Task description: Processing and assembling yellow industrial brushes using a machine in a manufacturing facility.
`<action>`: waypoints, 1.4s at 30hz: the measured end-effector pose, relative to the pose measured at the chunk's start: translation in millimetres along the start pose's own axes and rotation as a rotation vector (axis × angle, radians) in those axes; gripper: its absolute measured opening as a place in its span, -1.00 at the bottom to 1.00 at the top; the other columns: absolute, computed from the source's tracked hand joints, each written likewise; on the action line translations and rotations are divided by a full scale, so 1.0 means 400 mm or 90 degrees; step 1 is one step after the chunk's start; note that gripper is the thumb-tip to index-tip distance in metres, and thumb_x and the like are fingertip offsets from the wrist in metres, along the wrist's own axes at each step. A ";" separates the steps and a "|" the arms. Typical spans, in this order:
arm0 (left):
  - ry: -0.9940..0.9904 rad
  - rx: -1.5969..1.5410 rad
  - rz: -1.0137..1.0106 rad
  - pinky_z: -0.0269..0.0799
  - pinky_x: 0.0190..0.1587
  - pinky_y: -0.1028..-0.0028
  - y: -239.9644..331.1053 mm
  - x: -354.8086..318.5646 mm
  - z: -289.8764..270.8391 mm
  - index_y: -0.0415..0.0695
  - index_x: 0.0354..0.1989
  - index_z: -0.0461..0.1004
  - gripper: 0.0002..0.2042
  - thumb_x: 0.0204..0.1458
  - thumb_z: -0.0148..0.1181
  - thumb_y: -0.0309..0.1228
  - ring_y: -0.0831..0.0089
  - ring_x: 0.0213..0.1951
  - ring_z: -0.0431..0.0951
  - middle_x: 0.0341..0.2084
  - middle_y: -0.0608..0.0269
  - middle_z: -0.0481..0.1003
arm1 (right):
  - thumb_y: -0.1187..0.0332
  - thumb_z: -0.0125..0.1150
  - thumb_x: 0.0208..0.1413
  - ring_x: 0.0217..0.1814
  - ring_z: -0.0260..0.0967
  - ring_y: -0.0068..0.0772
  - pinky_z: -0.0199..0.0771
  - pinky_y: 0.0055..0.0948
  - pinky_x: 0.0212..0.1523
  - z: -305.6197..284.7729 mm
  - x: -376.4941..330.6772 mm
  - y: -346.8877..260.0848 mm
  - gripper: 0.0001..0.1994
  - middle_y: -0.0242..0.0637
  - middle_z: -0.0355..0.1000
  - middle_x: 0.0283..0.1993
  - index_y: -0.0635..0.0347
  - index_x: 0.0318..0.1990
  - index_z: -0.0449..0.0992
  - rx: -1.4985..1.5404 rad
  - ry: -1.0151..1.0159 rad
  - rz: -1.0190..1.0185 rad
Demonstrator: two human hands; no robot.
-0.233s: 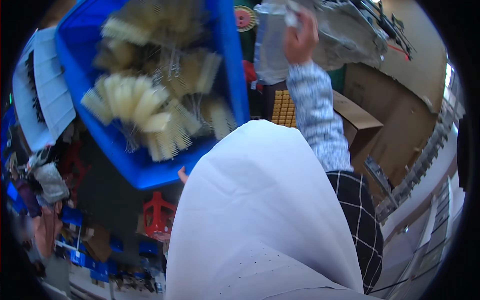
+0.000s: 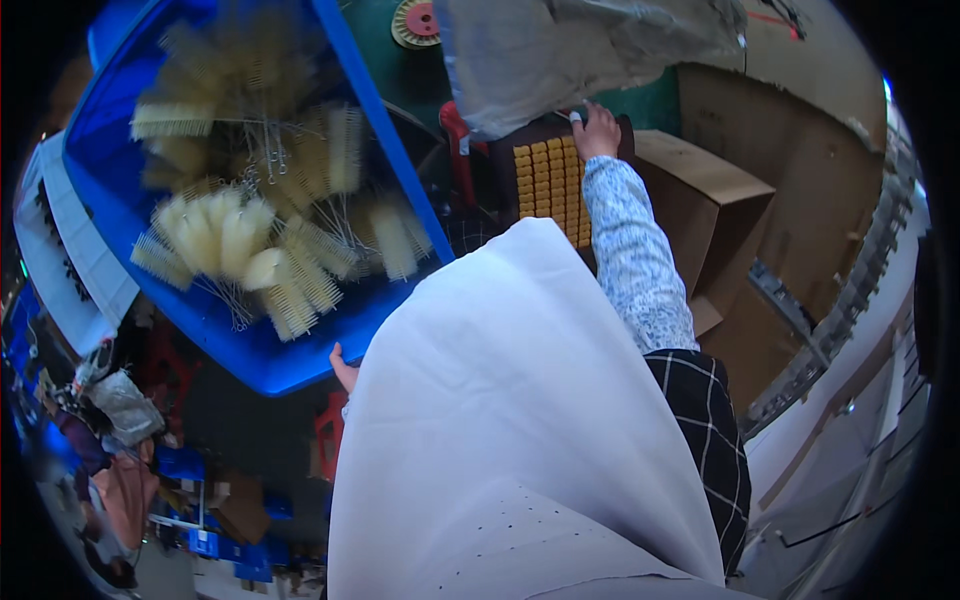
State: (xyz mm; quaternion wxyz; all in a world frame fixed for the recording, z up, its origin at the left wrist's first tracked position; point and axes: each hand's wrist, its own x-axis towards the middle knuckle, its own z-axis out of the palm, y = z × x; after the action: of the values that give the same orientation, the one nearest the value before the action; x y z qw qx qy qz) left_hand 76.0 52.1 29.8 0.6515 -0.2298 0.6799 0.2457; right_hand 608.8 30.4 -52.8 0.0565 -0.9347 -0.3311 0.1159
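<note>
Currently | left grip [image 2: 345, 368] is showing at blue tub [image 2: 270, 368]'s near edge; right grip [image 2: 598, 133] is lying over yellow-beaded mat [image 2: 552, 180]'s far end; clamping unclear for both | tub is sitting left, holding pale brushes [image 2: 232, 235] | keeping its rim steady seems wise

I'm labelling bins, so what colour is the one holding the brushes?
The bin is blue, clearest in the head view.
</note>
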 end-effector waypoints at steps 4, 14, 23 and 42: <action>0.015 0.062 -0.036 0.07 0.00 0.18 -0.007 -0.140 0.158 -0.11 -0.18 0.23 -0.54 -0.26 0.08 -0.13 0.20 -0.08 0.21 -0.13 0.19 0.26 | 0.11 -0.23 -0.05 0.20 -0.20 -0.32 -0.28 0.10 0.08 0.044 -0.041 0.092 -0.59 -0.42 0.01 0.10 -0.18 0.02 0.11 -0.222 -0.195 0.073; -0.062 0.376 -0.120 0.06 0.03 0.21 0.020 -0.192 0.144 -0.10 -0.05 0.12 -0.46 -0.19 0.07 -0.11 0.25 -0.02 0.17 -0.03 0.10 0.15 | 0.16 -0.18 -0.02 0.27 -0.43 -0.35 -0.42 0.12 0.11 0.082 -0.249 0.138 -0.55 -0.48 -0.17 0.19 -0.24 0.09 0.00 -0.152 -0.272 0.119; -0.181 0.582 -0.084 0.07 0.05 0.31 -0.088 -0.243 0.221 -0.13 0.07 -0.05 -0.48 -0.04 -0.10 -0.20 0.25 0.02 0.15 -0.03 0.02 0.13 | 0.02 -0.05 -0.12 0.25 -0.37 -0.16 -0.24 -0.13 0.16 0.071 -0.480 0.361 -0.42 -0.26 -0.20 0.20 -0.06 0.09 0.02 -0.033 -0.448 0.208; -0.171 0.204 -0.212 -0.13 0.08 0.22 -0.797 0.363 1.065 -0.28 -0.01 0.01 -0.36 -0.25 0.03 -0.16 0.28 0.05 0.10 -0.02 0.08 0.11 | 0.06 0.01 -0.14 0.07 0.03 -0.03 -0.06 -0.25 0.09 0.113 -0.630 0.695 -0.33 0.12 0.10 0.00 0.32 0.05 0.00 0.359 -0.217 0.971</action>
State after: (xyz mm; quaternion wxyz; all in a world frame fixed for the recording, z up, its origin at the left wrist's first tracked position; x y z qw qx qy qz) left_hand 600.3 76.4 -139.2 0.7957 -0.1974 0.5703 0.0525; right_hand 575.8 -343.0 -102.0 0.1436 -0.8230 0.4308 0.3413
